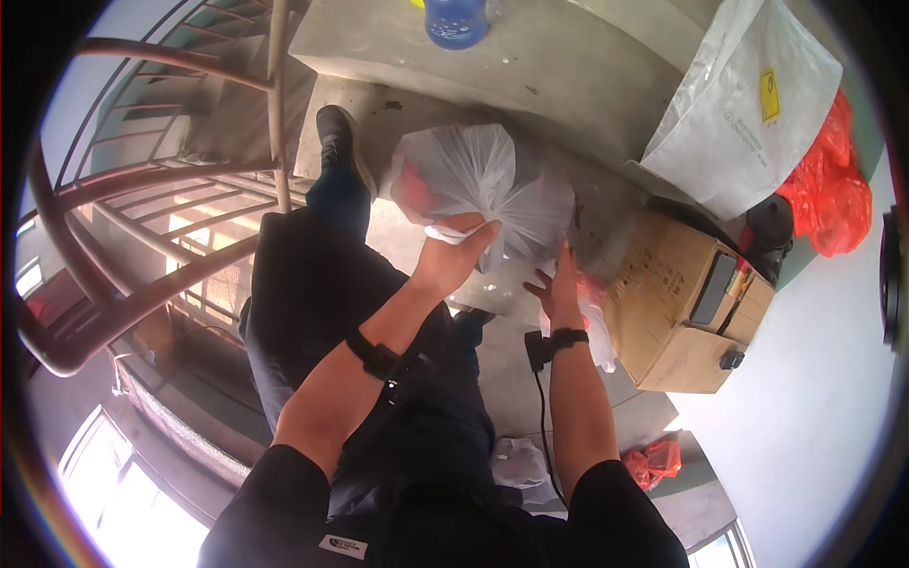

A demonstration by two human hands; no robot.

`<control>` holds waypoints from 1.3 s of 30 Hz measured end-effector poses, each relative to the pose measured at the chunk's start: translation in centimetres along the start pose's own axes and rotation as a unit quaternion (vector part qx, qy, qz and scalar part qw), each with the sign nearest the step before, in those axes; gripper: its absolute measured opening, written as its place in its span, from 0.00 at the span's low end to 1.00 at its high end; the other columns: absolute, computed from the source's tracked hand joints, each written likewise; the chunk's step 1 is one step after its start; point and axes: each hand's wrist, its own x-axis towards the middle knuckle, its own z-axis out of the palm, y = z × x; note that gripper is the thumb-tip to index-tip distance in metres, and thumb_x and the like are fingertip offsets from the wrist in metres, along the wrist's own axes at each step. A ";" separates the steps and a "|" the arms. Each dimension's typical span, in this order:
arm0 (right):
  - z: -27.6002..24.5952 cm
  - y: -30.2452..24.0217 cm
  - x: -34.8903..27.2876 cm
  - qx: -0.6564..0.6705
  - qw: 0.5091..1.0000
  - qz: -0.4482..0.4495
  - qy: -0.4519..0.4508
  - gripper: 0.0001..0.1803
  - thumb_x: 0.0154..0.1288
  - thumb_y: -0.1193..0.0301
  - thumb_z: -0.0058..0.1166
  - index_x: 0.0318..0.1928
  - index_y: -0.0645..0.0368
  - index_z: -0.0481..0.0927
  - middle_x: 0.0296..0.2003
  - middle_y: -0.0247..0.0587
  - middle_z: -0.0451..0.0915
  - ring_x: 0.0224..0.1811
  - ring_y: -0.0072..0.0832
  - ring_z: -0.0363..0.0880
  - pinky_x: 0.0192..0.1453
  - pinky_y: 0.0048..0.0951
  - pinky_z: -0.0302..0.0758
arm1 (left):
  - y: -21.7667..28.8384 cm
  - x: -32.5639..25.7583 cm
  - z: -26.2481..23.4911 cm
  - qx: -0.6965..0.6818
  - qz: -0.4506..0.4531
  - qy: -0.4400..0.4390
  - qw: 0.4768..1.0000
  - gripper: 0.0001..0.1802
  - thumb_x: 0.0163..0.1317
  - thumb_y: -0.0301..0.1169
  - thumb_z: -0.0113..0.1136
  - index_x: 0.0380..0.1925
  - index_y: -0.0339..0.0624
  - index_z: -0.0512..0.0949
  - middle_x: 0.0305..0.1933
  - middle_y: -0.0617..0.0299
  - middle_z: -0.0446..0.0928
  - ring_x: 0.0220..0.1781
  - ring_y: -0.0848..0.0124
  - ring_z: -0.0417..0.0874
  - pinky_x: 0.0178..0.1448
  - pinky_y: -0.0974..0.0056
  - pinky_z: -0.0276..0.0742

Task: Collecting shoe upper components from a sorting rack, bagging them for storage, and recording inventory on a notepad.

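A translucent white plastic bag (497, 175), with something reddish showing through its left side, rests on the concrete step in front of me. My left hand (459, 256) is closed around a gathered part of it at the near side, and creases fan out from there. My right hand (559, 284) is at the bag's lower right edge with its fingers apart. Part of that hand is behind the edge, so I cannot tell how firmly it touches. Just right of my right wrist is another thin bag (595, 327), white and reddish.
A brown cardboard box (668, 293) stands close on the right, with a large white bag (748, 104) and a red plastic bag (833, 185) beyond. A blue container (455, 24) stands on the upper step. Metal railing (161, 180) runs along the left. My shoe (336, 137) is beside the bag.
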 end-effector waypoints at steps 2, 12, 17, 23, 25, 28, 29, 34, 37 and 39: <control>-0.2 0.2 -0.1 0.037 0.999 0.004 -0.038 0.44 0.68 0.46 0.56 0.74 0.50 0.51 0.73 0.50 0.56 0.74 0.50 0.59 0.64 0.61 0.73 | 2.7 -1.5 -0.4 0.009 -0.037 -0.021 0.999 0.20 0.69 0.38 0.58 0.23 0.35 0.72 0.20 0.61 0.67 0.26 0.72 0.66 0.34 0.60 0.67; 10.2 3.2 1.7 0.182 0.954 0.011 -0.239 0.31 0.71 0.60 0.56 0.68 0.53 0.61 0.66 0.45 0.66 0.63 0.47 0.72 0.61 0.56 0.78 | 5.7 2.0 -6.6 -0.024 0.070 0.098 0.992 0.17 0.68 0.38 0.58 0.23 0.39 0.73 0.17 0.64 0.69 0.19 0.73 0.68 0.27 0.62 0.65; 13.1 1.7 0.0 0.036 0.958 -0.045 -0.283 0.38 0.71 0.66 0.54 0.76 0.52 0.52 0.74 0.47 0.52 0.64 0.48 0.72 0.64 0.50 0.78 | 4.2 0.9 -12.6 -0.205 0.038 0.170 0.963 0.16 0.72 0.39 0.54 0.46 0.38 0.79 0.39 0.61 0.78 0.33 0.74 0.78 0.39 0.65 0.77; 1.8 2.2 -4.9 -0.288 0.927 -0.091 -0.225 0.30 0.73 0.60 0.52 0.71 0.57 0.65 0.56 0.42 0.78 0.49 0.32 0.83 0.48 0.34 0.80 | 1.7 -14.7 -14.3 -0.035 0.066 0.030 0.997 0.15 0.75 0.35 0.52 0.52 0.36 0.78 0.39 0.62 0.79 0.39 0.75 0.81 0.45 0.69 0.78; -4.0 4.2 -4.7 -0.311 0.923 -0.036 -0.224 0.27 0.73 0.60 0.52 0.68 0.57 0.69 0.51 0.42 0.80 0.45 0.34 0.85 0.45 0.36 0.80 | -0.6 -21.9 -15.4 0.012 0.056 0.108 0.992 0.14 0.74 0.32 0.54 0.50 0.34 0.79 0.38 0.60 0.80 0.39 0.74 0.81 0.47 0.67 0.80; -12.2 7.9 -5.6 -0.321 0.926 0.005 -0.197 0.24 0.71 0.60 0.52 0.62 0.57 0.73 0.46 0.42 0.81 0.42 0.35 0.85 0.42 0.37 0.80 | -5.5 -33.1 -17.7 0.122 0.020 0.225 0.967 0.11 0.70 0.28 0.56 0.46 0.32 0.80 0.37 0.59 0.82 0.39 0.73 0.82 0.45 0.67 0.80; -14.1 9.1 -6.5 -0.341 0.924 0.035 -0.168 0.23 0.70 0.59 0.52 0.60 0.57 0.75 0.45 0.42 0.81 0.41 0.36 0.85 0.41 0.37 0.80 | -6.7 -37.1 -17.9 0.133 -0.035 0.277 0.951 0.11 0.69 0.27 0.57 0.46 0.32 0.80 0.37 0.60 0.82 0.37 0.73 0.82 0.44 0.67 0.79; -27.0 15.6 -6.0 -0.470 0.868 0.064 -0.147 0.23 0.67 0.59 0.52 0.59 0.54 0.76 0.44 0.40 0.82 0.39 0.34 0.85 0.39 0.38 0.79 | -12.9 -49.0 -17.9 -0.033 -0.091 0.392 0.915 0.12 0.67 0.30 0.55 0.44 0.34 0.82 0.33 0.62 0.82 0.30 0.76 0.80 0.35 0.70 0.76; -30.6 18.6 -6.5 -0.540 0.822 0.093 -0.154 0.23 0.67 0.60 0.52 0.59 0.53 0.77 0.42 0.39 0.83 0.37 0.33 0.85 0.36 0.37 0.79 | -16.4 -49.0 -19.1 0.045 -0.155 0.355 0.921 0.13 0.65 0.30 0.56 0.44 0.33 0.82 0.32 0.60 0.83 0.31 0.74 0.83 0.34 0.69 0.78; -28.5 19.5 -11.1 -0.426 0.897 0.052 -0.107 0.22 0.67 0.60 0.52 0.58 0.54 0.78 0.41 0.38 0.83 0.36 0.31 0.85 0.34 0.35 0.79 | -21.1 -50.7 -20.9 0.104 -0.162 0.304 0.933 0.15 0.64 0.31 0.58 0.45 0.32 0.82 0.34 0.58 0.84 0.31 0.71 0.84 0.35 0.67 0.80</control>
